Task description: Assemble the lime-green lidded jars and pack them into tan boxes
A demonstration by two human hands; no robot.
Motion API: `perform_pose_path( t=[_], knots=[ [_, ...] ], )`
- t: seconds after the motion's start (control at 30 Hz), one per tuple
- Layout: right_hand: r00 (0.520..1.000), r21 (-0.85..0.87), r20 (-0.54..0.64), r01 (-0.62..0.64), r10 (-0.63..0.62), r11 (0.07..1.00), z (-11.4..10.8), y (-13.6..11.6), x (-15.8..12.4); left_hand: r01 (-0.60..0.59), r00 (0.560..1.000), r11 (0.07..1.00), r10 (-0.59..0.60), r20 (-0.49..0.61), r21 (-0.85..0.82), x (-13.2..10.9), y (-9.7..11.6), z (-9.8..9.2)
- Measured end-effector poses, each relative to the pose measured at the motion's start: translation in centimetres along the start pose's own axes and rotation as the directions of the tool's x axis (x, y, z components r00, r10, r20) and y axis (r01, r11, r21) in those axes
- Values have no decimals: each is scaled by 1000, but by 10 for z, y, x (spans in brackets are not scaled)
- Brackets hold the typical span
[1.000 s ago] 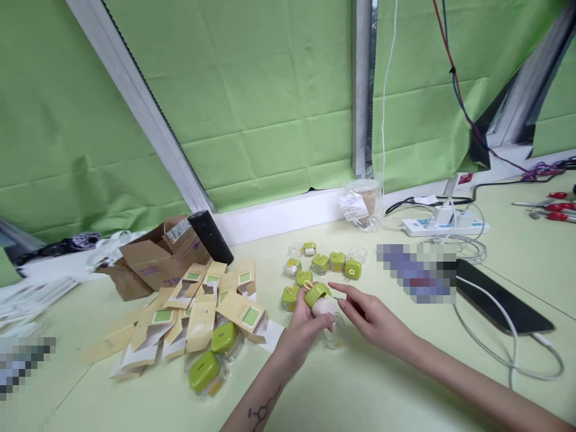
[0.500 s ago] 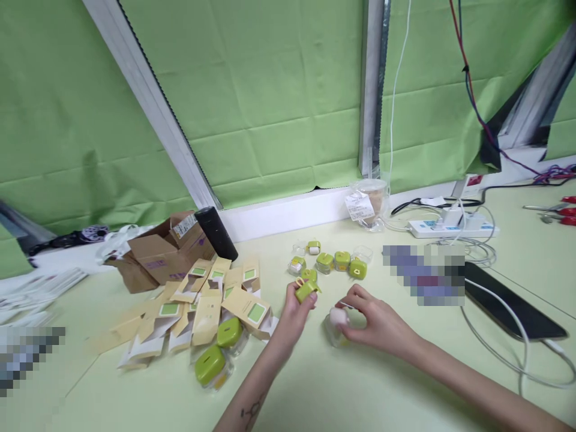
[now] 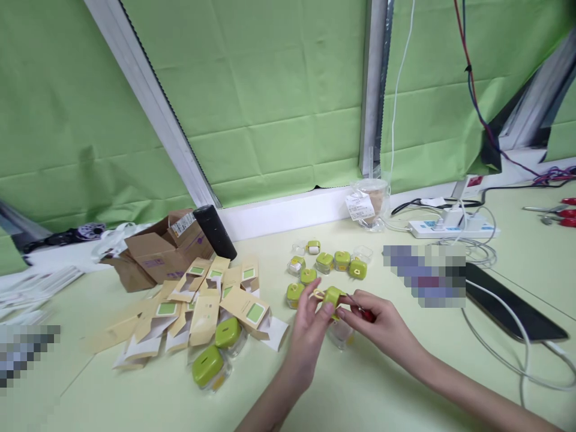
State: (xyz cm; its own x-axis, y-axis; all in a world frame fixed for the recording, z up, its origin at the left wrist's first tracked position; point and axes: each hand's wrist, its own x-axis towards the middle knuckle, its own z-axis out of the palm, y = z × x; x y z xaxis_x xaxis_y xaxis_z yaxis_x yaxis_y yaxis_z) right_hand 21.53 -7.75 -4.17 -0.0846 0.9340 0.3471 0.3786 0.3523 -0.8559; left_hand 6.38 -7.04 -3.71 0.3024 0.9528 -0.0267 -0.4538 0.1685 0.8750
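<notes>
Green cover mid-work, held above desk.
Left fingers clamped on it, right fingers on red-handled tool; looped cases behind look done, two loopless cases appear pending.

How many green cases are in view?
10: one green case in the left hand; seven farther off (one at the back, two left, one middle, three right); two beside the paper boxes. Others may be hidden.

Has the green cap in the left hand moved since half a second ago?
Yes: the green cap has moved rightward in the view, farther from the black cylinder.
</notes>
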Motion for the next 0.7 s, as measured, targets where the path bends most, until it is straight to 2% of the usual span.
perform_pose_path(
  t=[0.07,0.17,0.33,0.43,0.57,0.7],
  knots=[
    [998,84,-22,-56,58,995,3,-1,-1,-24,999,993,19,37,120,-4,-8,2],
    [990,225,-3,-137,141,965,6,-1,-3,-53,996,980,37,87,193,-7,-15,4],
    [963,367,8,-253,269,895,8,2,-6,-128,991,950,108,84,284,-8,-12,5],
    [956,393,12,-273,292,878,9,3,-7,-168,986,928,156,61,333,-9,-10,3],
    [953,424,22,-284,303,860,7,1,-6,-122,991,943,101,84,309,-9,-8,3],
    [958,424,29,-269,284,865,6,3,-3,-153,987,928,127,98,339,-7,-5,4]
  ],
)
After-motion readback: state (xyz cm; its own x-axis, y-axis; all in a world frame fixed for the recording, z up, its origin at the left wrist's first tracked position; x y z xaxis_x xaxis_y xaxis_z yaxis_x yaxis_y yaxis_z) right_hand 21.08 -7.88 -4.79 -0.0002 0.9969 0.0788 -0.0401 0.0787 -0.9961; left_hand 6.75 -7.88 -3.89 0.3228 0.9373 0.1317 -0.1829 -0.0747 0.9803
